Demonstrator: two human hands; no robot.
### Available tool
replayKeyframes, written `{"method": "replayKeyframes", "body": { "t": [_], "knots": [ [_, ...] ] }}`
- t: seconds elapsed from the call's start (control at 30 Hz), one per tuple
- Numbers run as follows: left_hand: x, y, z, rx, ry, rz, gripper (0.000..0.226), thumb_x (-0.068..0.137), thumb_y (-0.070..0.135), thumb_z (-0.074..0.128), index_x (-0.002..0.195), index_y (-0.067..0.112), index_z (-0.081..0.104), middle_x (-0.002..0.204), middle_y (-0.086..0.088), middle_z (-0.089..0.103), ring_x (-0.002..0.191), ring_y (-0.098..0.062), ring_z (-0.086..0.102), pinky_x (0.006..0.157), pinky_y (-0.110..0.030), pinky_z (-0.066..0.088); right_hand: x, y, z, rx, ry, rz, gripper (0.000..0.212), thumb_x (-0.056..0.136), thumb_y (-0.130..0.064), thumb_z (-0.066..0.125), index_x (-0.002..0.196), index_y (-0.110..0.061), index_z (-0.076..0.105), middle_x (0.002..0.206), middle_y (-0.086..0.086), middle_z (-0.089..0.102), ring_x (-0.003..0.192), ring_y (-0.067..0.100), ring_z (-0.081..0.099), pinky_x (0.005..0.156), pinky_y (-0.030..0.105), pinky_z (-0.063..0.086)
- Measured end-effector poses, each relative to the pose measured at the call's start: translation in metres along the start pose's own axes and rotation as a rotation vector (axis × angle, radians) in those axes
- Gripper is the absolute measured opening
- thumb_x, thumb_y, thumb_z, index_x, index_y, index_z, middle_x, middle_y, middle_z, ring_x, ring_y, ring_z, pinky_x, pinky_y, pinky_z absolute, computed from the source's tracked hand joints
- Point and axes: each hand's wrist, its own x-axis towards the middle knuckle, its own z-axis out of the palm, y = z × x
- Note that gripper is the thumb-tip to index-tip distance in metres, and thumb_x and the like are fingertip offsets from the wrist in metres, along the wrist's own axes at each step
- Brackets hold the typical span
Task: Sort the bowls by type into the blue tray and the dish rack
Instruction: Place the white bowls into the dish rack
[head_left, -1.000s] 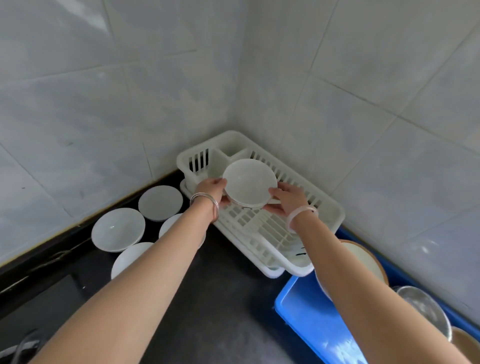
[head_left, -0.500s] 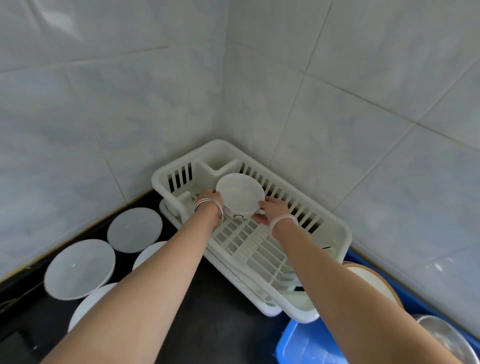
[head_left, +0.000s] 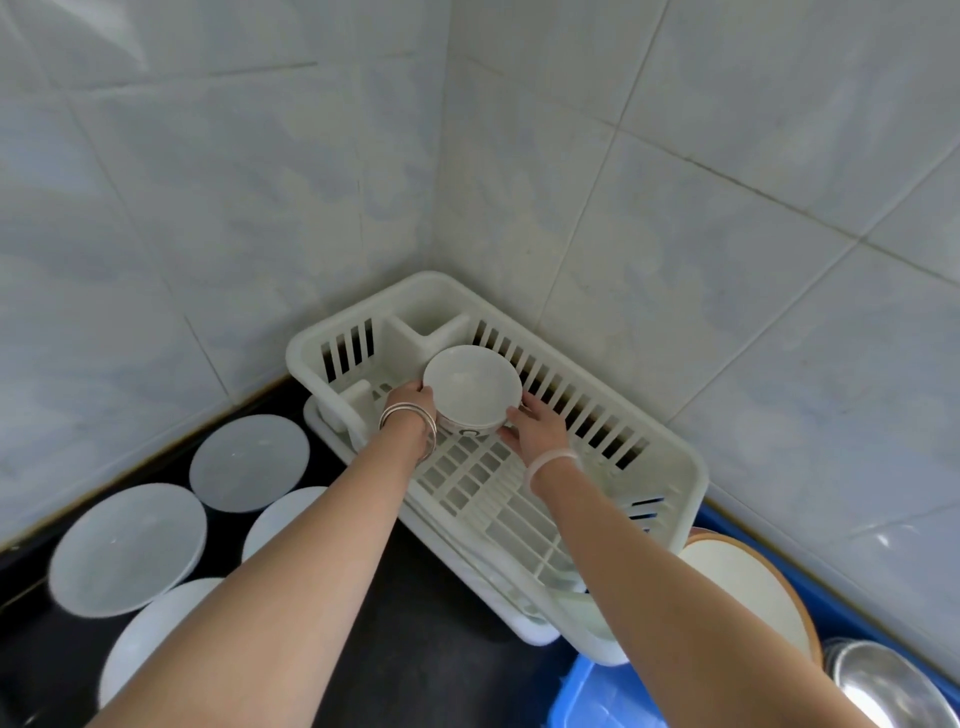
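Note:
A white ceramic bowl with a dark pattern near its base sits upright at the far end of the white dish rack. My left hand holds its left side and my right hand holds its right side. Several white bowls stand on the black counter at the left. The blue tray at the lower right holds a wood-rimmed bowl and a steel bowl.
Tiled walls meet in a corner right behind the rack. The rack has a cutlery compartment at its far end and sits on a white drip tray. The black counter runs between the white bowls and the rack.
Both hands carried the white bowl forward and down into the far end of the rack, turning it from tilted to upright. The view moved closer to the corner.

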Motion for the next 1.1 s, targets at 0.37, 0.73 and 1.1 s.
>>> {"method": "replayKeyframes", "body": {
  "t": [0.37,0.73,1.1],
  "knots": [
    [-0.027,0.01,0.0,0.317,0.078,0.089,0.04,0.095,0.018,0.031,0.12,-0.002,0.055,0.125,-0.023,0.056,0.115,-0.037,0.052,0.099,-0.041,0.042,-0.011,-0.007,0.003,-0.42,-0.066,-0.003,0.047,0.098,-0.031,0.039,0.144,-0.024,0.032,0.145,0.006,0.041,0.128,0.03,0.044,0.109,0.049,0.036],
    [-0.101,0.019,-0.036,0.417,0.053,0.282,0.034,0.097,0.023,0.031,0.095,0.008,0.062,0.092,-0.014,0.055,0.087,-0.025,0.052,0.08,-0.033,0.039,-0.084,-0.037,0.005,-0.678,-0.068,-0.18,0.041,0.099,-0.031,0.034,0.138,-0.02,0.04,0.136,0.01,0.051,0.109,0.027,0.054,0.09,0.036,0.043],
    [-0.199,-0.083,-0.15,0.414,0.347,0.266,0.037,0.092,0.016,0.049,0.128,0.015,0.054,0.133,-0.008,0.057,0.122,-0.028,0.051,0.1,-0.036,0.038,-0.185,0.05,0.049,-0.75,-0.29,-0.264,0.03,0.096,-0.03,0.04,0.123,-0.021,0.052,0.115,-0.002,0.061,0.088,0.011,0.05,0.073,0.022,0.037]
  ]
}}
